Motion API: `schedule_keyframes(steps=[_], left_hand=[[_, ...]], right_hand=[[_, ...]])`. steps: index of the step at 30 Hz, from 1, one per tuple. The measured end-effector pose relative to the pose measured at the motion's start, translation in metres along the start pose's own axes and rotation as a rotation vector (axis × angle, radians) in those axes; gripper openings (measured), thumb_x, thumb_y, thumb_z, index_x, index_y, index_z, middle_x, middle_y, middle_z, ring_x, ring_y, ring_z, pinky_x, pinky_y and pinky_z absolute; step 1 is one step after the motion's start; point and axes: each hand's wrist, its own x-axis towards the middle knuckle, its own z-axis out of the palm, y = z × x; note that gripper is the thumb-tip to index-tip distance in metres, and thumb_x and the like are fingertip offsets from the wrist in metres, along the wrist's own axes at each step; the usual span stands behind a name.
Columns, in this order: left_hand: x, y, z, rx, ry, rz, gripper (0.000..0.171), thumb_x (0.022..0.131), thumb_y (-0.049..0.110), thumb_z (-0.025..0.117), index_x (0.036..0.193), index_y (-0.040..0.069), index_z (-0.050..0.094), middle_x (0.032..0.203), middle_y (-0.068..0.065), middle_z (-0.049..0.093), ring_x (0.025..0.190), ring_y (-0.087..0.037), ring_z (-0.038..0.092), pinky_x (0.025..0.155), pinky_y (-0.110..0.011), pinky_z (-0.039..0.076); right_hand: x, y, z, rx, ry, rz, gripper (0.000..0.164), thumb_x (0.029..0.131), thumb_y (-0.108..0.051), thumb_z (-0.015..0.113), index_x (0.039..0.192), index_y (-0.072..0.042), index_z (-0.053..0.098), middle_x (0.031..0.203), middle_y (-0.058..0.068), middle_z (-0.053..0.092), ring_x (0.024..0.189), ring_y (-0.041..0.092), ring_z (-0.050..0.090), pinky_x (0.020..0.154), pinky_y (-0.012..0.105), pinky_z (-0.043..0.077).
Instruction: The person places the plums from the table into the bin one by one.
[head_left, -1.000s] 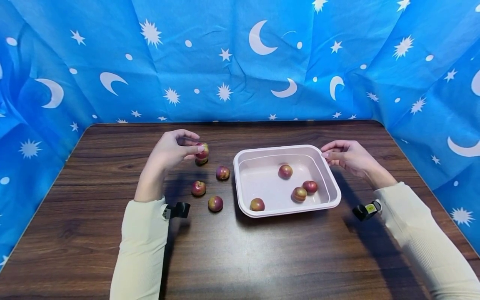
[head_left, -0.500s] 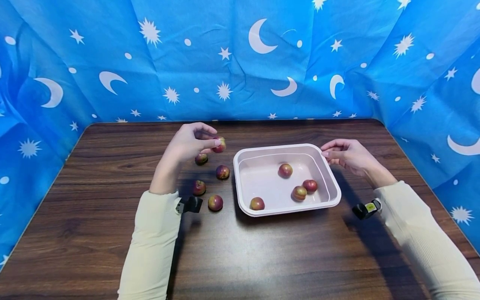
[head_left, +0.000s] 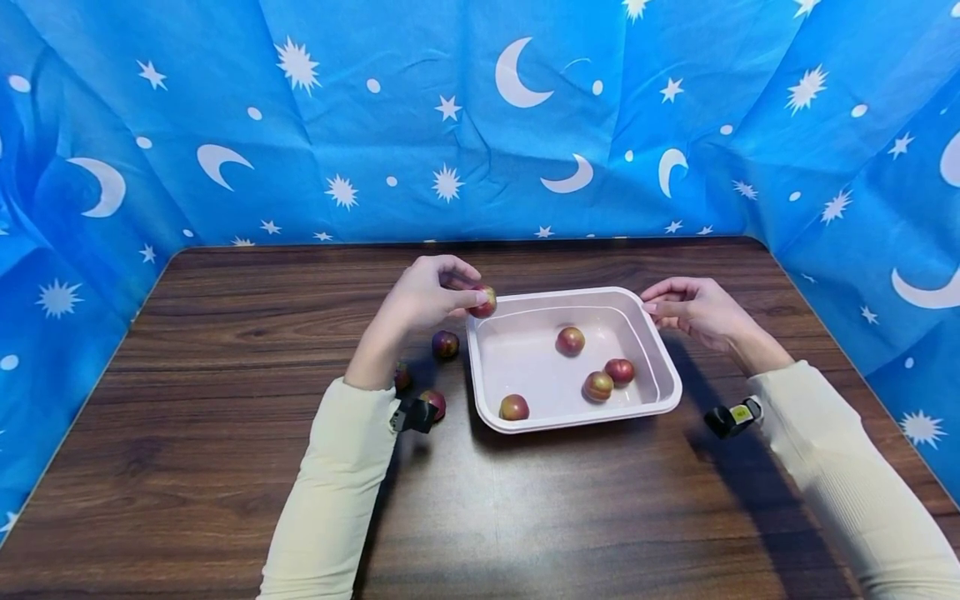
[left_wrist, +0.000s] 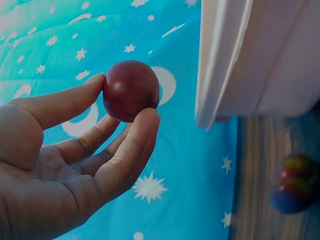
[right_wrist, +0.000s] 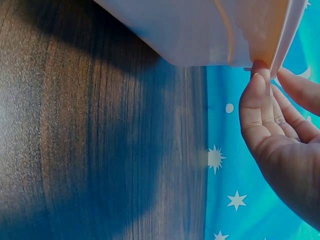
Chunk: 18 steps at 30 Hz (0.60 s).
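My left hand (head_left: 433,293) pinches a reddish plum (left_wrist: 131,91) between thumb and fingertips, holding it up by the far left corner of a white plastic tub (head_left: 517,427). In the left wrist view the tub's wall (left_wrist: 280,55) stands to the right of the plum, apart from it. My right hand (head_left: 693,312) grips the tub's rim at the far right corner, thumb and fingers on the edge (right_wrist: 280,42). Several plums lie inside the tub, among them one plum (head_left: 570,341) near the middle and another (head_left: 513,407) at the near left.
Left of the tub, more plums lie on the dark wooden table (head_left: 187,400): one plum (head_left: 445,344) in plain sight, and two partly hidden by the left wrist and its camera (head_left: 414,415). A blue star-and-moon cloth (head_left: 420,125) hangs behind the table and at its sides.
My left hand has carried the plum rightward, from above the loose plums to the tub's corner. Its forearm now covers one table plum and part of others. The right hand and tub stay put.
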Motion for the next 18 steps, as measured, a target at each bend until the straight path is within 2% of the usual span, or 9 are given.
schedule_keyframes(steps=[5, 10, 18], left_hand=[[0.0044, -0.0009, 0.0095, 0.018, -0.01, 0.012, 0.032, 0.081, 0.017, 0.07, 0.108, 0.003, 0.059, 0.099, -0.011, 0.061, 0.085, -0.022, 0.059, 0.075, -0.037, 0.053], [0.0047, -0.0016, 0.0115, 0.007, -0.011, -0.001, 0.03, 0.082, 0.015, 0.069, 0.107, 0.003, 0.059, 0.1, -0.013, 0.06, 0.088, -0.023, 0.059, 0.075, -0.034, 0.053], [0.002, -0.0041, 0.0067, -0.024, 0.004, -0.014, 0.028, 0.083, 0.011, 0.068, 0.107, 0.001, 0.058, 0.101, -0.015, 0.059, 0.088, -0.025, 0.06, 0.078, -0.036, 0.052]], right_hand=[[0.0007, -0.0013, 0.0014, -0.029, 0.026, 0.029, 0.024, 0.086, -0.013, 0.064, 0.105, 0.001, 0.059, 0.085, 0.002, 0.066, 0.073, 0.015, 0.063, 0.073, 0.03, 0.053], [0.0008, -0.0017, 0.0022, -0.021, 0.025, 0.038, 0.026, 0.087, -0.011, 0.063, 0.107, 0.004, 0.056, 0.085, 0.001, 0.066, 0.073, 0.014, 0.062, 0.072, 0.029, 0.053], [0.0009, -0.0008, 0.0036, 0.055, 0.033, 0.049, 0.013, 0.084, -0.007, 0.065, 0.097, -0.005, 0.063, 0.083, 0.004, 0.066, 0.07, 0.015, 0.061, 0.069, 0.027, 0.053]])
